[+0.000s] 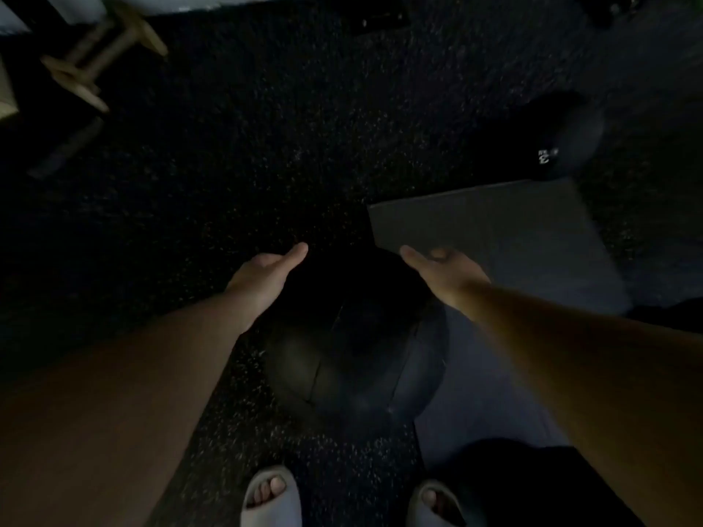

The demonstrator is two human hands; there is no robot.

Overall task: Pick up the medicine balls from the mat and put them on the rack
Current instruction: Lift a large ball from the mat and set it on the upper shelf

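Two bare hands reach down around a dark medicine ball in dim light

The left hand (262,273) lies against the upper left side of the near medicine ball (353,351) and the right hand (443,273) against its upper right, both spread flat with thumbs pointing inward; whether they actually press and grip the ball, I cannot tell in the gloom. The ball sits at the left edge of the grey mat (506,237), partly over the speckled black floor (228,165). A second medicine ball (559,142) with white print lies beyond the mat's far edge. Two pale slides (272,496) show at the bottom, wooden frames (99,55) at top left
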